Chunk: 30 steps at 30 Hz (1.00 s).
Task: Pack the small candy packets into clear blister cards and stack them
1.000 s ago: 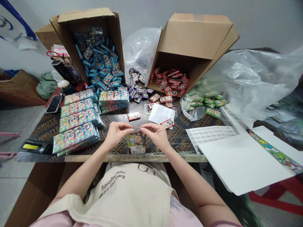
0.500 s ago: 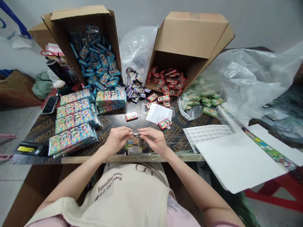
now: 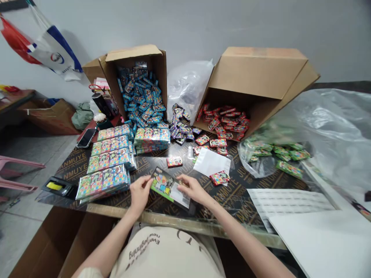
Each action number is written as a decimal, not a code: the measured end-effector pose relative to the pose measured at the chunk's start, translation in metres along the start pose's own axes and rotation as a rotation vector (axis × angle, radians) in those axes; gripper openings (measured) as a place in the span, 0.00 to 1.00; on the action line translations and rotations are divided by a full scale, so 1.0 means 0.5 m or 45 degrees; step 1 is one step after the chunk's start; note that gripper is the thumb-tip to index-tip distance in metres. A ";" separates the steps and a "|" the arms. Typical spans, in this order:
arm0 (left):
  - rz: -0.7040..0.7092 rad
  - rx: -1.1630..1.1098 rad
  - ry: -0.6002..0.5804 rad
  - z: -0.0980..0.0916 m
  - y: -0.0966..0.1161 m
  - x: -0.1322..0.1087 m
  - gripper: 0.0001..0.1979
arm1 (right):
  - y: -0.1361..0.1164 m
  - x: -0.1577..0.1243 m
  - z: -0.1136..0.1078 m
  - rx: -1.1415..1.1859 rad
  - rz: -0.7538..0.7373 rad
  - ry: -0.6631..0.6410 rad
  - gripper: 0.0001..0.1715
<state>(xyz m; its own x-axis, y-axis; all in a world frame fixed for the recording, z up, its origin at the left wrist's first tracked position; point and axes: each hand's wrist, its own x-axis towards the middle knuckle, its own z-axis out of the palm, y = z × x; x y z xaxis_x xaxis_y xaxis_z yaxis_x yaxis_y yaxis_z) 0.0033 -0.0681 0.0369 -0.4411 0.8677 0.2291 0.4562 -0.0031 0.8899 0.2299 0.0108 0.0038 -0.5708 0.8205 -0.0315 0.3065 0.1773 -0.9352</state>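
Observation:
Between my hands a flat printed packet [image 3: 165, 186], black and green with a clear plastic edge, lies tilted above the table. My left hand [image 3: 141, 190] pinches its upper left edge. Over its right side is my right hand [image 3: 189, 188], thumb and fingers closed on it. Just beyond the packet a small red box [image 3: 174, 161] sits on the dark table. Farther right, white sheets [image 3: 213, 164] lie with another red box [image 3: 219, 177] at their lower corner.
Stacked wrapped packs [image 3: 104, 179] stand at left, near a phone [image 3: 86, 138]. Behind are cartons of blue boxes [image 3: 145, 92] and red boxes [image 3: 228, 117], with purple boxes [image 3: 181, 127] between. A plastic bag of green boxes [image 3: 290, 154] and white paper [image 3: 324, 235] are at right.
The packet has come up from the table edge and turned to a slant, its printed face now showing. My hands have moved apart around it. The whole view has shifted.

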 end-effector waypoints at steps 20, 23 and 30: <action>1.171 0.704 -1.065 0.262 -0.099 -0.052 0.23 | -0.022 0.736 -0.150 -0.943 0.018 -0.176 0.63; 1.189 0.714 -0.995 0.267 -0.109 -0.055 0.20 | 0.005 0.746 -0.140 -1.014 0.087 -0.200 0.65; 1.231 0.685 -0.786 0.276 -0.115 -0.061 0.16 | 0.026 0.744 -0.152 -1.136 0.064 -0.203 0.66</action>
<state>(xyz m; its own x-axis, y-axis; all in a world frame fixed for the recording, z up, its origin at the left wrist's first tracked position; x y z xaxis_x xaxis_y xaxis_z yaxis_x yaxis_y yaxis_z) 0.0973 -0.0259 -0.0754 0.6129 0.7116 0.3435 0.7094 -0.6870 0.1574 0.0794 0.3597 0.0068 -0.6190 0.7655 -0.1755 0.7723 0.5529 -0.3128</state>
